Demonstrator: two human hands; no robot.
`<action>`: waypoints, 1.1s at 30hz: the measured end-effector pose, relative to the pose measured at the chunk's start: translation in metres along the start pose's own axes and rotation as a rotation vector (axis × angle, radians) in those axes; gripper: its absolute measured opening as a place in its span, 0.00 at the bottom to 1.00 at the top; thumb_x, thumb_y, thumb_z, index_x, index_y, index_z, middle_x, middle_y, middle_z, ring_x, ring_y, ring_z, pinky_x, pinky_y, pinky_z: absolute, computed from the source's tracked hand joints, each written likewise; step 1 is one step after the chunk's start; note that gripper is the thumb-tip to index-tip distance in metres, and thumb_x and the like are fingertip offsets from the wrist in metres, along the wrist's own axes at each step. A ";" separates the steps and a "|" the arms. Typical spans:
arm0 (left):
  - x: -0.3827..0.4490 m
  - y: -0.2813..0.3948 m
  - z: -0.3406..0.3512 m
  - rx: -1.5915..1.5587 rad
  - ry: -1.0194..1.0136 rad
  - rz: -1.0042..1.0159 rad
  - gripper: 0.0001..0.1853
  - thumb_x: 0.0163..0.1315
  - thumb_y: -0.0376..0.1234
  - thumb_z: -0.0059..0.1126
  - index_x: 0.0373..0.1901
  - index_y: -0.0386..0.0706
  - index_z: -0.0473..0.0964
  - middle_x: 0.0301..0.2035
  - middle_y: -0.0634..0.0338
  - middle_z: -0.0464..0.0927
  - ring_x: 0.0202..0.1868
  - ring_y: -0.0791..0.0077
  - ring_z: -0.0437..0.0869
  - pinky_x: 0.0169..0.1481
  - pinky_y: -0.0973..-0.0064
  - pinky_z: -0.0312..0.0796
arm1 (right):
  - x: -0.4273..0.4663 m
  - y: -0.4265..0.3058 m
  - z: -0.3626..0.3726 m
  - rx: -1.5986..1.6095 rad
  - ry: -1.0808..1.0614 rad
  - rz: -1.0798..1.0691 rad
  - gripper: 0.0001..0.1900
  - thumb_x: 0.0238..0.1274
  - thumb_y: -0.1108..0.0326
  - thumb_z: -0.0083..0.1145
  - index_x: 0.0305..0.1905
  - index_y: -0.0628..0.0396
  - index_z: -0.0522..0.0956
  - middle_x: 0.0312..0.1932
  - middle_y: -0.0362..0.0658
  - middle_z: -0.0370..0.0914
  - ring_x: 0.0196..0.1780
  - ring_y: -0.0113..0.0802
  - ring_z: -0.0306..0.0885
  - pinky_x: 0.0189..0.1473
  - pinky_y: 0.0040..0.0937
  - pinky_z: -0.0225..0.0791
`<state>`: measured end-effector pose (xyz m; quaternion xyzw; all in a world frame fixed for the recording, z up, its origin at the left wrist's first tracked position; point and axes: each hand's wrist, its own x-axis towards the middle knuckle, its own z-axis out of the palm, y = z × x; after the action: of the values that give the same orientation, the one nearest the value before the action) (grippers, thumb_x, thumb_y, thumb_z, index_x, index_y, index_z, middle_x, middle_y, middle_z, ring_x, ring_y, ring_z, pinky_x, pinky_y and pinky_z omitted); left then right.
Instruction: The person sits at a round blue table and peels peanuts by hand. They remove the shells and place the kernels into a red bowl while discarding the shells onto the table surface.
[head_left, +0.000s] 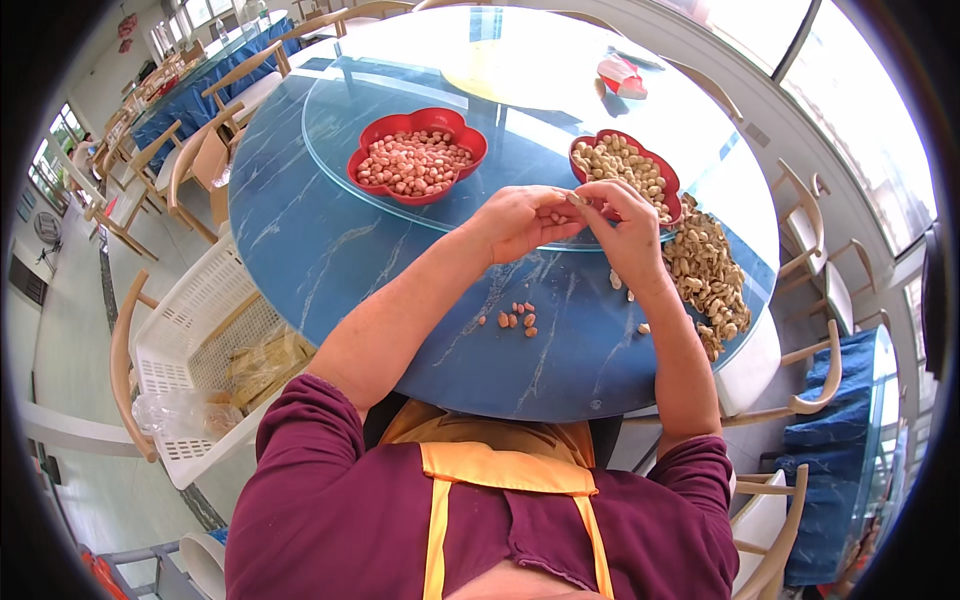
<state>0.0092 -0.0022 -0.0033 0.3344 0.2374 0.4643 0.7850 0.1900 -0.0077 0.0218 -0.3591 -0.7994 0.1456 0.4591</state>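
My left hand is palm up, with a few shelled peanut kernels lying in its curled fingers. My right hand meets it at the fingertips, and a peanut in its shell is pinched between the two. Just behind my right hand stands a red flower-shaped bowl of unshelled peanuts. A second red flower-shaped bowl, holding pinkish shelled kernels, is to the left on the glass turntable. Beside my right forearm lies a heap of empty peanut shells.
Several loose kernels lie on the blue marbled round table before me. A red and white packet is at the far side. At the left, a white plastic basket stands against a wooden chair.
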 end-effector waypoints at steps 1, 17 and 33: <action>0.000 0.000 0.002 0.001 -0.020 -0.009 0.17 0.72 0.28 0.43 0.55 0.22 0.69 0.50 0.44 0.77 0.54 0.59 0.81 0.63 0.66 0.75 | 0.000 0.002 -0.001 -0.003 0.016 0.010 0.07 0.57 0.74 0.64 0.41 0.58 0.82 0.37 0.43 0.81 0.36 0.31 0.80 0.38 0.28 0.73; -0.006 0.017 0.011 0.635 0.101 0.255 0.15 0.66 0.19 0.49 0.52 0.30 0.77 0.45 0.51 0.82 0.47 0.69 0.85 0.57 0.75 0.78 | 0.005 0.009 -0.032 -0.150 0.102 0.048 0.05 0.52 0.77 0.59 0.36 0.59 0.80 0.33 0.45 0.79 0.32 0.33 0.78 0.36 0.29 0.72; -0.025 0.085 -0.094 1.768 0.814 0.791 0.13 0.61 0.23 0.48 0.41 0.33 0.82 0.39 0.45 0.83 0.42 0.52 0.84 0.51 0.64 0.76 | -0.002 0.087 -0.131 -0.884 0.113 0.858 0.13 0.56 0.65 0.56 0.46 0.45 0.84 0.47 0.42 0.84 0.54 0.41 0.80 0.57 0.38 0.71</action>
<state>-0.1152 0.0332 -0.0005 0.6609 0.6117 0.4263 -0.0854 0.3383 0.0392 0.0422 -0.8119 -0.5429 -0.0471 0.2093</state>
